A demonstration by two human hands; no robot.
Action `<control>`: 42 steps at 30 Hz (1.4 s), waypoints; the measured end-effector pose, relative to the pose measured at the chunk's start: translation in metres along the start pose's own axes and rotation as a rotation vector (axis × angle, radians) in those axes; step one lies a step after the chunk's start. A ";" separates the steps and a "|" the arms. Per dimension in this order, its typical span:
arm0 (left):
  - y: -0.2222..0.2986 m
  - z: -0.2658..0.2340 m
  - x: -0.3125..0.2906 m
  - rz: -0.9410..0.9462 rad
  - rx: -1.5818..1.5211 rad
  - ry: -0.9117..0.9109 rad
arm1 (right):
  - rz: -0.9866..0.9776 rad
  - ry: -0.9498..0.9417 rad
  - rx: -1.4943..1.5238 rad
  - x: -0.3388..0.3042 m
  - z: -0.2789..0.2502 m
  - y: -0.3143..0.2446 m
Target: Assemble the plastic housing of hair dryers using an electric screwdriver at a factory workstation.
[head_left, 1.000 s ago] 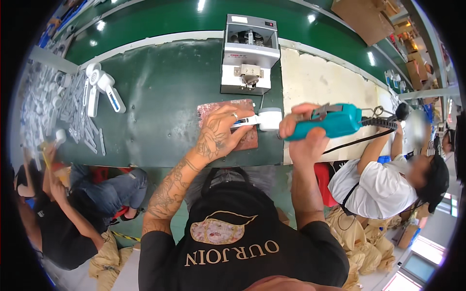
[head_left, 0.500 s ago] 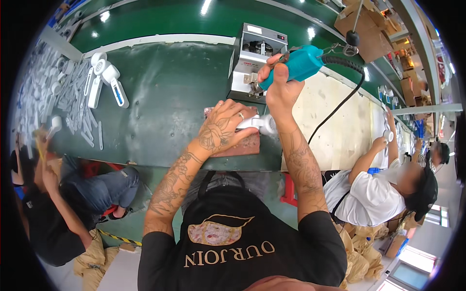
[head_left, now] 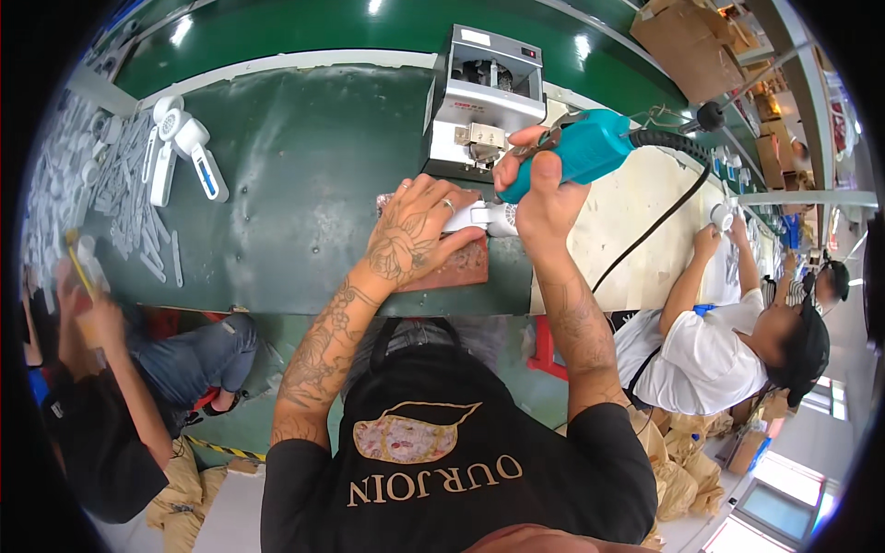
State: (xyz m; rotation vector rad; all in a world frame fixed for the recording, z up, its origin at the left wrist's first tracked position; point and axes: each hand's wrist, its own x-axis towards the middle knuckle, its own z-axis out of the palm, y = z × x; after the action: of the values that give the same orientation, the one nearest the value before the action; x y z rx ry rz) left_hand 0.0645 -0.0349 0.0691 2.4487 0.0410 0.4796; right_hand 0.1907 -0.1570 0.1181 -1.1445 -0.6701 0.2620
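Observation:
My right hand grips a teal electric screwdriver, its tip end tilted down to the left. That tip is just above a white plastic unit with a round slotted head; whether they touch I cannot tell. My left hand lies over the unit's handle, fingers curled round it, and hides most of it. Underneath is a worn reddish pad on the green work table. Just beyond stands a grey screw feeder with an open top bay.
At the left lie finished-looking white units and a heap of loose pale plastic parts. A black cord runs from the screwdriver over a cream sheet. A person at the left and another at the right sit close by.
The screwdriver has moved from beside the feeder's front down to the white unit's head. My left hand stays on the unit. The whole view has shifted slightly.

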 end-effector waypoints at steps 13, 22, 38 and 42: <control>0.002 0.001 0.000 -0.001 0.048 0.002 | 0.014 -0.003 -0.039 -0.006 0.000 0.016; 0.001 0.003 0.001 0.019 0.079 0.013 | 0.055 0.035 -0.037 -0.004 0.002 0.017; 0.006 0.000 -0.001 -0.009 -0.024 0.027 | -0.186 -0.035 -0.064 0.037 0.012 0.029; 0.002 0.000 -0.003 -0.013 -0.010 0.043 | -0.043 -0.005 -0.116 0.027 0.018 0.016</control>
State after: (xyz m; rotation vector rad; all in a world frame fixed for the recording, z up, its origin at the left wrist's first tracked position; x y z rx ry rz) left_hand 0.0612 -0.0371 0.0688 2.4267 0.0724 0.5257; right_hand 0.2033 -0.1227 0.1180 -1.2387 -0.7203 0.1918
